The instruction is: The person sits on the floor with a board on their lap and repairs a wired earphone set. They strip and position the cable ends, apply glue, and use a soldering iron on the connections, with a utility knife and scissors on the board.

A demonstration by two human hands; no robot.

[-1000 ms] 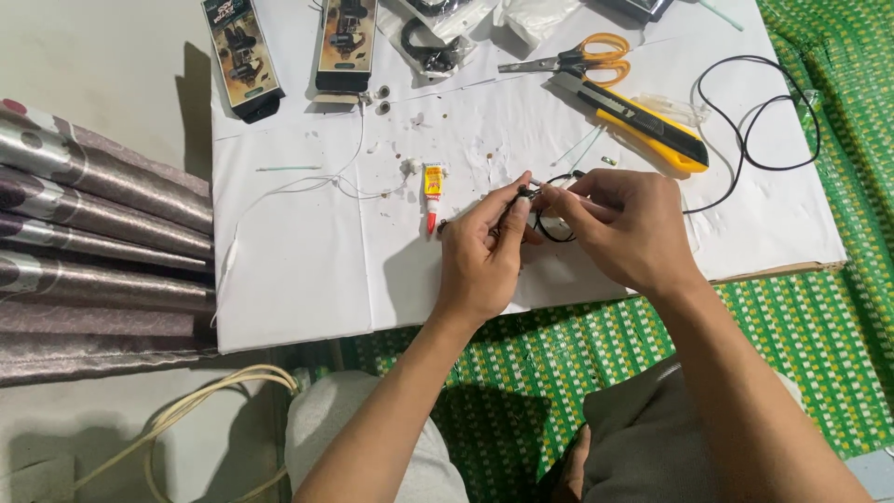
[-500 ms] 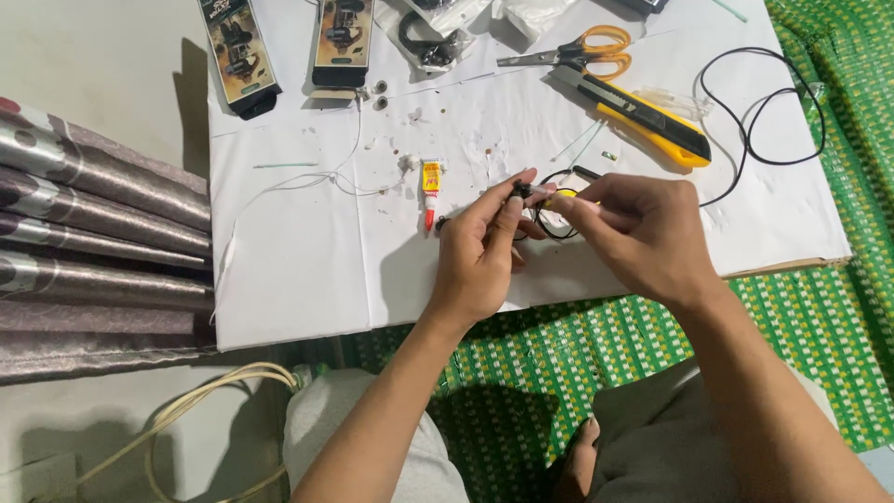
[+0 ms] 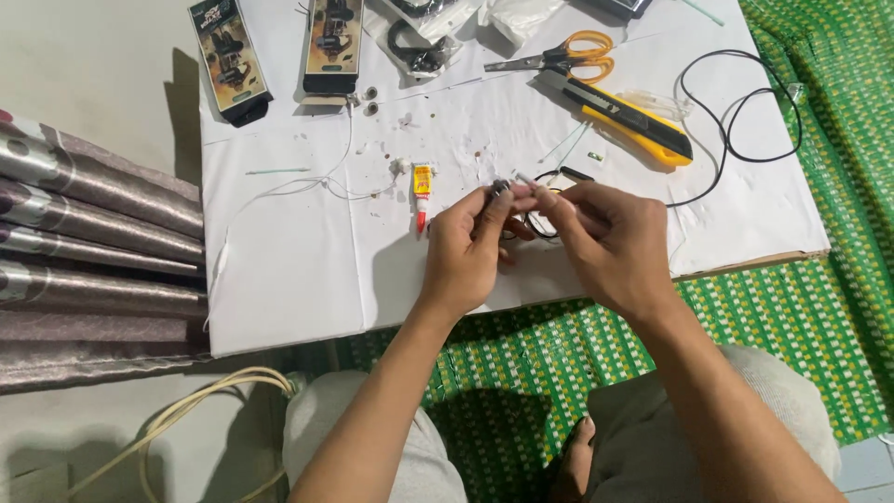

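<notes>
Left hand (image 3: 470,247): thumb and fingertips pinched on a small dark part (image 3: 501,190), held just above the white sheet (image 3: 279,270) near its middle
Right hand (image 3: 610,242): fingertips pressed together on a thin pale piece (image 3: 524,177) meeting that part; a black wire loop (image 3: 540,224) hangs between the hands
Doing it well: I'd judge steady wrists and a light pinch matter, keeping the two pieces lined up
Nearby: glue tube (image 3: 422,186) just left of the left hand
Far edge: scissors (image 3: 563,54), yellow knife (image 3: 633,116), two boxes (image 3: 279,47)
Right edge: black cable (image 3: 736,112)
Open room: bare sheet toward the near left corner
</notes>
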